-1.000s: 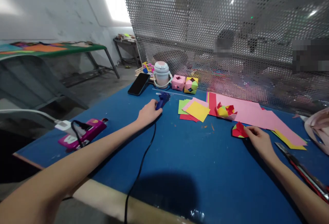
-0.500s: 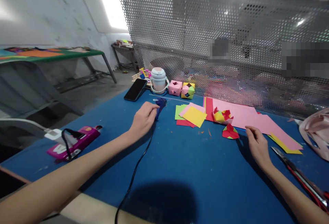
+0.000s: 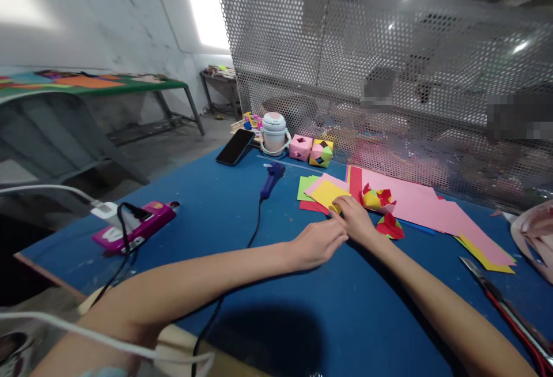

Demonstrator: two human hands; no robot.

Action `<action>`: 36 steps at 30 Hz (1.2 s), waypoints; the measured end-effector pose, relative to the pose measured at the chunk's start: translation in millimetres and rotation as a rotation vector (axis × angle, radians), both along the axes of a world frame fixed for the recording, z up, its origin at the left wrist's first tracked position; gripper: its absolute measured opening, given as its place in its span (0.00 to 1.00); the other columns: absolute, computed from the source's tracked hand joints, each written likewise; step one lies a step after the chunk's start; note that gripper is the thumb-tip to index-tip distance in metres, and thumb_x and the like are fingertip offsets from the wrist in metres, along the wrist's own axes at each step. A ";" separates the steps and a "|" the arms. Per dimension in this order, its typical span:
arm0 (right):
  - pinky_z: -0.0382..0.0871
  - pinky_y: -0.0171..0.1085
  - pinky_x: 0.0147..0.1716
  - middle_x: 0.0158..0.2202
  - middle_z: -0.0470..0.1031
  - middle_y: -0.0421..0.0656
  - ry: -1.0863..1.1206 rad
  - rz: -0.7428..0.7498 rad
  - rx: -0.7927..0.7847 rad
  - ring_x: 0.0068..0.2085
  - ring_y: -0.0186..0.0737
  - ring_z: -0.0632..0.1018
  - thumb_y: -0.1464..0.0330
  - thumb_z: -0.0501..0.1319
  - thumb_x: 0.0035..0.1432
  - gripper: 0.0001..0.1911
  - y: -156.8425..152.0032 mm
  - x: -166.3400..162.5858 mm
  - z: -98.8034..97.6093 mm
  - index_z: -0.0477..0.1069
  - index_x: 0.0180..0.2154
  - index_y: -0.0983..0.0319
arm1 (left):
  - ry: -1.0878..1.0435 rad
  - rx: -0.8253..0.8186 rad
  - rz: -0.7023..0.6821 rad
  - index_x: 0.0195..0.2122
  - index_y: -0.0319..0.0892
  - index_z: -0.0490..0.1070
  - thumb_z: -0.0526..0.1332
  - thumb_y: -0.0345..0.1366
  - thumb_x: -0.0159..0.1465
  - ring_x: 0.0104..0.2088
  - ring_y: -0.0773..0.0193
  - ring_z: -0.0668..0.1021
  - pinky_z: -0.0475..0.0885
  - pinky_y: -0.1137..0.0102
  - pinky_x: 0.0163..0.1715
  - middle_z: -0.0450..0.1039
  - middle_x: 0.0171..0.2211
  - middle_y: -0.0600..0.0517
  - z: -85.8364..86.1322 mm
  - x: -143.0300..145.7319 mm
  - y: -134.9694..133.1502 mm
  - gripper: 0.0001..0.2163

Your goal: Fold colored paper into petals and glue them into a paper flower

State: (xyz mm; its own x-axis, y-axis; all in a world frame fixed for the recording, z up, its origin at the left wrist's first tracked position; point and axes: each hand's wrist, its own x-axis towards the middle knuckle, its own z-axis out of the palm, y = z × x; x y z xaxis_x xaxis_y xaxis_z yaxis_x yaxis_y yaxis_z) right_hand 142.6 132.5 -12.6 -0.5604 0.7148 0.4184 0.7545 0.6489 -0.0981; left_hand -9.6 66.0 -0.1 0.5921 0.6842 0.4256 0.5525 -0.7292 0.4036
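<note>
My right hand point(image 3: 355, 221) reaches in with bent fingers over the near right corner of a yellow paper square point(image 3: 327, 191), seemingly pinching it. That square lies on top of pink, green and red paper sheets. Close against it, my left hand point(image 3: 318, 243) is closed, fingers pressed together; whatever they hold is hidden. A blue glue gun point(image 3: 273, 180) lies on the table to the left of the papers, its black cord running toward me. Right of my hands are a small red folded paper piece point(image 3: 390, 226) and a yellow and red folded paper piece point(image 3: 378, 198).
Large pink sheets point(image 3: 417, 195) lie along the perforated metal screen point(image 3: 276, 31). A cutter knife point(image 3: 488, 287) is at the right, a magenta power strip point(image 3: 138, 228) at the left. A phone point(image 3: 235, 146), a white jar point(image 3: 273, 132) and two paper cubes point(image 3: 300, 147) stand at the back.
My left hand has let go of the glue gun, which now lies on the table, and moved right. My right hand has moved left onto the yellow paper. The view has shifted slightly.
</note>
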 end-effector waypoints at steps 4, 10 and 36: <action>0.63 0.43 0.43 0.47 0.68 0.52 -0.109 -0.064 0.038 0.47 0.49 0.68 0.60 0.56 0.55 0.18 13.8 -10.4 -4.4 0.66 0.44 0.65 | 0.178 0.046 -0.024 0.26 0.40 0.64 0.44 0.38 0.66 0.29 0.67 0.72 0.64 0.73 0.27 0.69 0.26 0.52 -8.8 -1.8 -7.1 0.16; 0.62 0.37 0.36 0.35 0.74 0.48 -0.162 -0.109 0.032 0.37 0.42 0.73 0.66 0.50 0.61 0.11 20.5 -11.2 -13.7 0.69 0.35 0.63 | 0.169 -0.026 0.051 0.29 0.40 0.65 0.45 0.40 0.66 0.31 0.65 0.73 0.65 0.72 0.28 0.70 0.30 0.50 -10.9 -3.3 -3.8 0.15; 0.58 0.38 0.35 0.33 0.72 0.47 -0.219 0.132 0.102 0.36 0.41 0.69 0.68 0.48 0.62 0.13 4.0 -9.1 -4.3 0.71 0.35 0.63 | 0.264 0.228 -0.256 0.26 0.41 0.64 0.47 0.40 0.65 0.24 0.67 0.72 0.58 0.72 0.18 0.70 0.23 0.51 8.5 -3.6 -32.3 0.15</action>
State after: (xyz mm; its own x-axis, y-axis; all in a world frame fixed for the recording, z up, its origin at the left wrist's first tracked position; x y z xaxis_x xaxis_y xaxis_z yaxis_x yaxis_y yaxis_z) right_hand 133.5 136.5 -17.0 -0.7309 0.5901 0.3430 0.6589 0.7410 0.1292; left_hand -13.1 33.7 8.3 0.8395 0.4069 0.3603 0.4046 -0.9105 0.0854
